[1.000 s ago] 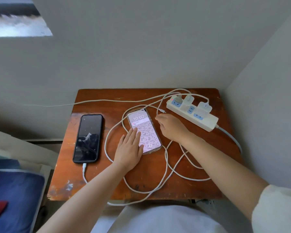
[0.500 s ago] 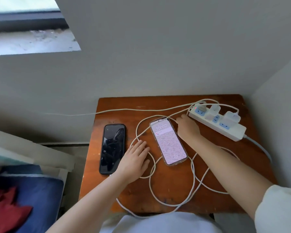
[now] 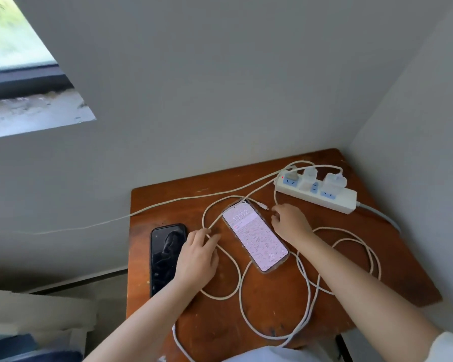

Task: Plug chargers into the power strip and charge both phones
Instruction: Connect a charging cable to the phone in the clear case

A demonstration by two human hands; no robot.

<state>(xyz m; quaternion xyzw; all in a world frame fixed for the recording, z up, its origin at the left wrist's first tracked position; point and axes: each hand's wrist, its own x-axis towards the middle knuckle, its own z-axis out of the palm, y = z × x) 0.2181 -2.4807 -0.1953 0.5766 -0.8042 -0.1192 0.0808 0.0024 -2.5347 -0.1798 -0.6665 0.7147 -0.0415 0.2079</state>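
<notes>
The wooden tabletop (image 3: 259,322) sits in a corner, so the power strip (image 3: 317,194) lies far right near the wall with two white chargers (image 3: 334,180) seated in it. The lit phone (image 3: 255,236) lies mid-table, the dark phone (image 3: 166,254) left of it. The left hand (image 3: 198,257) rests loosely open on a cable loop (image 3: 228,273), apparently pinning slack. The right hand (image 3: 290,222), fingers curled, reaches the loose connector (image 3: 264,206) by the lit phone; contact is unclear.
</notes>
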